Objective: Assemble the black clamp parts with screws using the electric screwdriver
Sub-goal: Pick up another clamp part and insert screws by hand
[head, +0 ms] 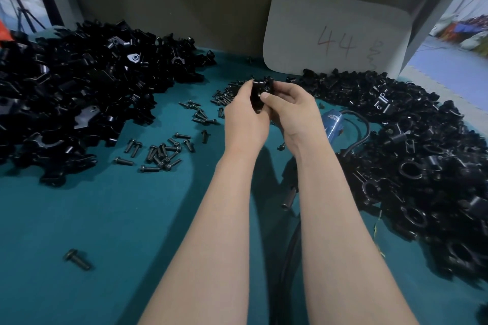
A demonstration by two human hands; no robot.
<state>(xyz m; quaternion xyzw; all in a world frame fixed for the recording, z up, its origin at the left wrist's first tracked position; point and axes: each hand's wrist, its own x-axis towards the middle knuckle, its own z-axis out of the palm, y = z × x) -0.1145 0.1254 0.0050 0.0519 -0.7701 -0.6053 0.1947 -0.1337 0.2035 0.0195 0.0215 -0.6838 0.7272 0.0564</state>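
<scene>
Both hands meet above the middle of the teal table (105,219). My left hand (244,119) and my right hand (293,113) together grip a black clamp part (260,92), fingers curled round it from either side. The blue electric screwdriver (333,124) lies on the table just right of my right wrist, its black cable (361,137) looping away. Loose black screws (161,152) are scattered left of my hands. More screws (224,97) lie heaped beside my left hand's fingers.
A big heap of loose black clamp parts (74,95) fills the left side. A heap of clamps (422,155) curves along the right. A white board marked 44 (335,34) leans against the back wall. A single screw (78,260) lies near the front left.
</scene>
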